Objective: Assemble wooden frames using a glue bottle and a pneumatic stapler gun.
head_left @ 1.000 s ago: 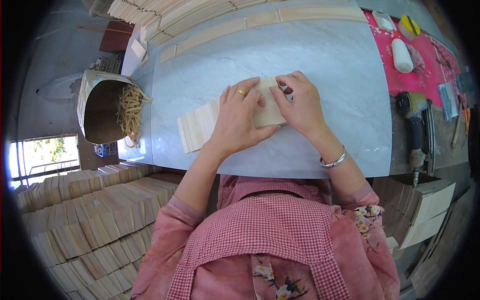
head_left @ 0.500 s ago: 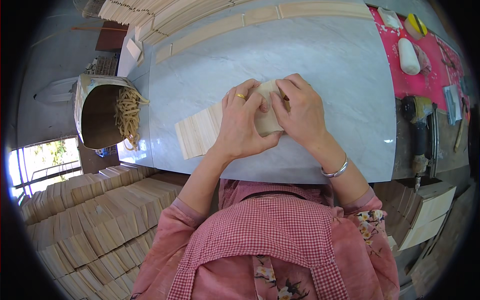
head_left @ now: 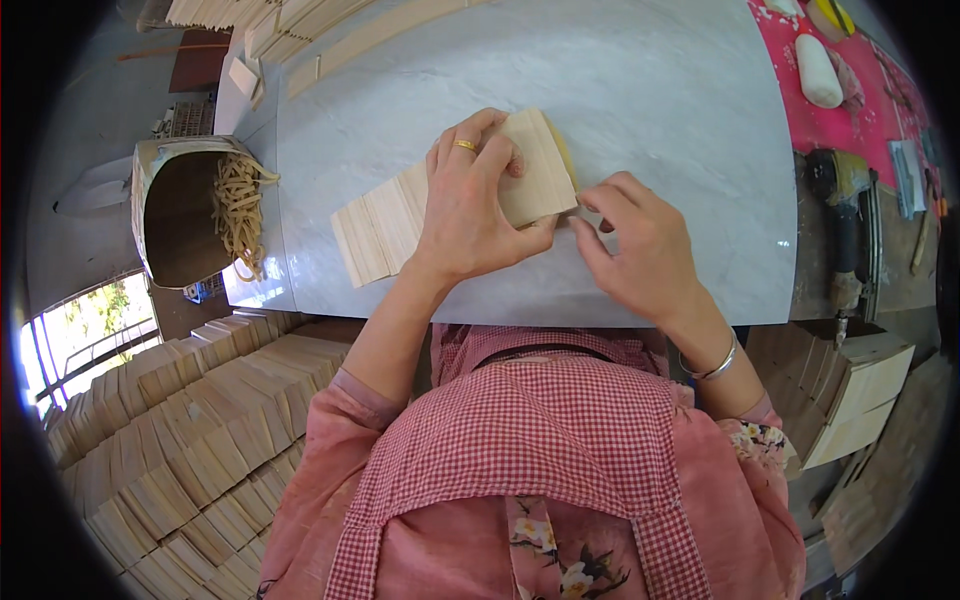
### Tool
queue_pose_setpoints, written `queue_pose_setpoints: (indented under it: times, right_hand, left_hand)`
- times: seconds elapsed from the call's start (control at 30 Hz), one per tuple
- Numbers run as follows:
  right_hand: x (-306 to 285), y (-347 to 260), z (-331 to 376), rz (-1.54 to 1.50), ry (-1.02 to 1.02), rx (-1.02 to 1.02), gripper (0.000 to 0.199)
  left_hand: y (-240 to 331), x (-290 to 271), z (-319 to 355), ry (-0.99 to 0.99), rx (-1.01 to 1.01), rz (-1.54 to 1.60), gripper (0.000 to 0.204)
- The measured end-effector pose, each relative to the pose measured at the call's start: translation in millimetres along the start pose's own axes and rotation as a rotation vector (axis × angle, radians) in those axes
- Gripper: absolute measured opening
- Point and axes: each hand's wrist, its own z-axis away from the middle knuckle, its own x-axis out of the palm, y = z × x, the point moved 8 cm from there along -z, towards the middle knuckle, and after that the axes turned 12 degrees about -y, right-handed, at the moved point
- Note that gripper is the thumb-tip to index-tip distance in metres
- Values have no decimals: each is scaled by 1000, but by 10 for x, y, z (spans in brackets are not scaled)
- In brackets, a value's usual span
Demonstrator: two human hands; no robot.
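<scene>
A row of thin pale wooden slats lies packed together, slanting across the marble-patterned table. My left hand, a gold ring on one finger, spans the slats near their right end, with fingers over the far side and the thumb along the near side. The broad face of the end slat tilts up, and a yellowish strip shows behind its right edge. My right hand is at that slat's near right corner, fingers bent and thumb apart. Nothing shows between them; whether a fingertip touches the corner is unclear.
At the left, an open container has tan looped strips over its edge. Stacked wooden pieces fill the lower left. A power drill and a white cylindrical roll are at the right. More slats lie at the far edge.
My right hand has drawn away from the slats, toward me and right, uncovering the end slat's face. My left hand keeps its hold. The whole view has shifted slightly.
</scene>
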Motion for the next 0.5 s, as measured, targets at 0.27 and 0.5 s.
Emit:
queue_pose_setpoints:
  times: [0.27, 0.5]
  right_hand:
    - [141, -124, 8, 259, -7, -80, 11]
    - [156, -140, 24, 253, 35, -176, 11]
  left_hand:
    - [-2, -6, 24, 7, 17, 16, 48]
    - [-3, 8, 51, 47, 57, -28, 49]
